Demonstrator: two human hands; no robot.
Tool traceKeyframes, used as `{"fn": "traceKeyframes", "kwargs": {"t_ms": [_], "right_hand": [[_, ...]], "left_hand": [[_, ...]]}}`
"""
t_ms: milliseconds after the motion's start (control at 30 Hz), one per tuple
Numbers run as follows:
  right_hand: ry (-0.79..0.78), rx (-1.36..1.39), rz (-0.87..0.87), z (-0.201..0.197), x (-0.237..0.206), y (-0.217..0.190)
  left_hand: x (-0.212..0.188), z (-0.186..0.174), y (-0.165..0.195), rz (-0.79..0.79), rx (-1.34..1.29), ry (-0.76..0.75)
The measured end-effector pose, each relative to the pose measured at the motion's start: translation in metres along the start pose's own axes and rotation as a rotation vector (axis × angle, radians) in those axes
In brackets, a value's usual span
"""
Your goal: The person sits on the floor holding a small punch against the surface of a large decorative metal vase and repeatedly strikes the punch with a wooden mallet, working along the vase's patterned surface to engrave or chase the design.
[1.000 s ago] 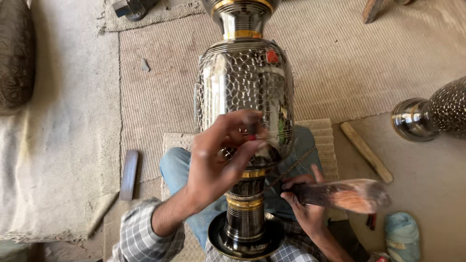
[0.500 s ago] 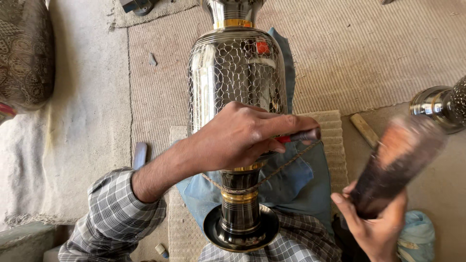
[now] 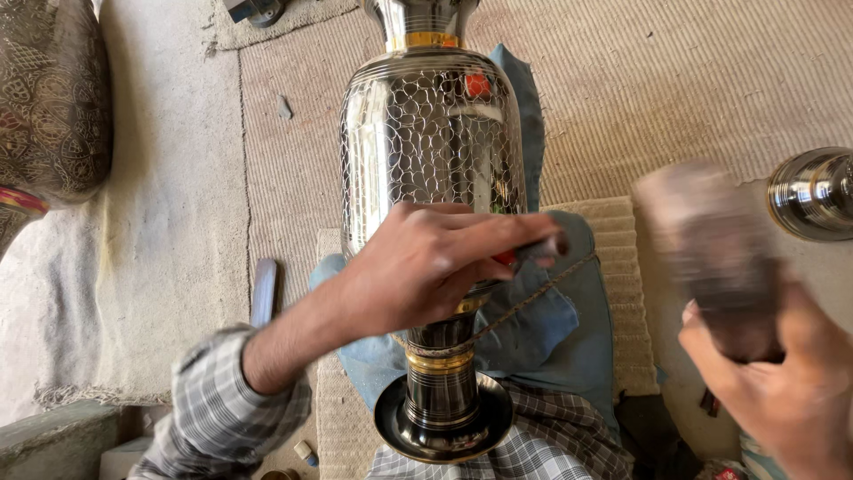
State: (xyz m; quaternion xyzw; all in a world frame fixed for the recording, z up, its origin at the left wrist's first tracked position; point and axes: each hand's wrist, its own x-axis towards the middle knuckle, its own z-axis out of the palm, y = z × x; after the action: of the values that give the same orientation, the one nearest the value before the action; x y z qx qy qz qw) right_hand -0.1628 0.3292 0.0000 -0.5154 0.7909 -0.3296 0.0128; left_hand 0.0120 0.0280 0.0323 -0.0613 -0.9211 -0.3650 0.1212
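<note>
The big metal vase [image 3: 433, 169] lay across the person's lap on a blue cloth [image 3: 569, 338], neck pointing away, foot [image 3: 442, 418] nearest the body. Most of its belly already carried a net of scale-like cuts, bright and even; the lower stretch by the stem, under the hand, could not be seen, so how much pattern was left there I could not tell. The left hand [image 3: 426, 267] reached over the vase near its narrow end, fingers [image 3: 498, 236] drawn together and pinched on a small dark tool [image 3: 533, 253] with a touch of red, its tip against the metal. A thin cord [image 3: 533, 298] ran from the stem towards that hand. The right hand [image 3: 782, 382] was out to the side, well apart from the vase, fingers wrapped tight round a blurred wooden mallet [image 3: 702, 240], raised. A second shiny vessel [image 3: 813, 191] sat on the woven mat [image 3: 675, 80] at the right edge, and a patterned cushion [image 3: 53, 98] at the left.
</note>
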Motion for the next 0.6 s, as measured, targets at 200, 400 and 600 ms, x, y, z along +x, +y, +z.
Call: {"fn": "traceKeyframes", "kwargs": {"t_ms": [200,400,600], "right_hand": [[-0.304,-0.069,-0.294,-0.037,0.061,0.004],[-0.347,0.150,-0.375,-0.042,0.087,0.004],[-0.284,0.033,-0.604,-0.053,0.121,-0.021]], "left_hand": [[-0.032,0.031,0.030,-0.211,0.067,0.510],[-0.045,0.063,0.029,-0.251,0.182,0.813],[-0.051,0.072,0.023,-0.253,-0.008,0.949]]}}
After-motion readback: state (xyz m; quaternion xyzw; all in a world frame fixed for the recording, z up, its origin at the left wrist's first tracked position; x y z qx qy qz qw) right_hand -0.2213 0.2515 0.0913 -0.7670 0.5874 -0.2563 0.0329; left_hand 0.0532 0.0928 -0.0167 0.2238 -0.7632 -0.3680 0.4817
